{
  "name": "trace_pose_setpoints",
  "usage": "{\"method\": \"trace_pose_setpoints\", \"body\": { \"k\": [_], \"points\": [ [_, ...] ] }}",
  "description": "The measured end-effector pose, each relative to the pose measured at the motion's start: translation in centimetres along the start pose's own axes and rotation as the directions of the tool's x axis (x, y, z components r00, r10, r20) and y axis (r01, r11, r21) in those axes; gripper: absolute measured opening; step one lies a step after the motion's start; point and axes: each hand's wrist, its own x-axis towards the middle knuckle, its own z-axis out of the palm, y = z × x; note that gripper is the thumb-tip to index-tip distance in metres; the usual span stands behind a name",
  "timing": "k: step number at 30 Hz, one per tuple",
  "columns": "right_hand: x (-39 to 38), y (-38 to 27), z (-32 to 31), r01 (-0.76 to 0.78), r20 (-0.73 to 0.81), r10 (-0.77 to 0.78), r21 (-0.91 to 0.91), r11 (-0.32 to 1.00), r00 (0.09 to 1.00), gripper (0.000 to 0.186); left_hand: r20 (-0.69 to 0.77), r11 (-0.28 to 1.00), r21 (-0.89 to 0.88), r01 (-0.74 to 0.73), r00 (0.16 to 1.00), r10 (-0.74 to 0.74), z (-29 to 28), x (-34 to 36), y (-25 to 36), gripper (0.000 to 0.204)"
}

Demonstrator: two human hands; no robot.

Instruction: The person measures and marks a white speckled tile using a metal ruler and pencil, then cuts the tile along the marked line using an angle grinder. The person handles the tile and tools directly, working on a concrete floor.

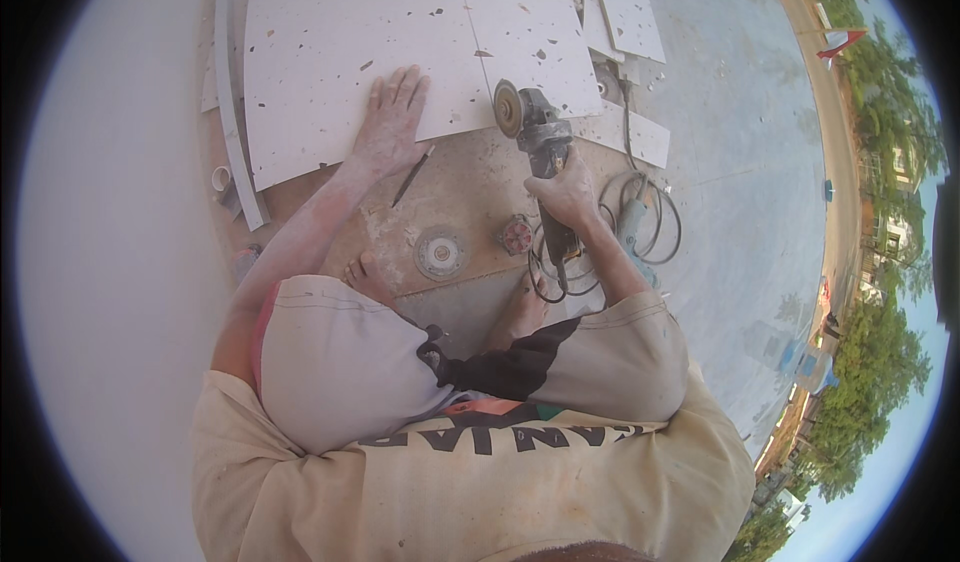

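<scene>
The right hand [568, 192] was clenched around an angle grinder [546, 134], its disc just beyond that grip at the near edge of a speckled white slab [340, 32]; whether they touched could not be told. Left of the grip, the left hand [392, 127] lay flat on the slab, grasping nothing. Nearer the body than the grip, a round metal disc [440, 253] lay on a dusty brown surface [460, 187]. Right of the grip, beside a teal power tool [632, 220], spread a smooth grey floor [740, 162], with trees [850, 402] far past it.
</scene>
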Motion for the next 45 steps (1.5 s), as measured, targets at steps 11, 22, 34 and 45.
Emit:
{"method": "trace_pose_setpoints", "body": {
  "k": [11,22,34,45],
  "points": [
    [0.3,-0.8,-0.5,-0.016,0.052,0.016,-0.006,1.0,0.999,0.083,0.032,0.999,0.041,0.013,0.999,-0.014,-0.2,0.1,0.3,0.101],
    [1.1,-0.8,-0.2,-0.008,0.03,0.008,-0.016,1.0,1.0,0.087,0.067,0.999,0.034,0.026,0.997,-0.028,-0.3,0.2,0.5,0.103],
    [1.4,-0.6,0.1,0.022,-0.046,-0.023,-0.025,0.999,0.999,0.083,0.03,0.999,0.037,0.017,0.999,-0.018,0.0,0.3,0.6,0.1],
    [1.5,-2.4,-1.3,0.0,0.033,0.0,0.022,1.0,0.999,0.078,0.052,0.999,0.0,0.035,0.998,-0.035,0.1,0.3,0.5,0.102]
  ]
}}
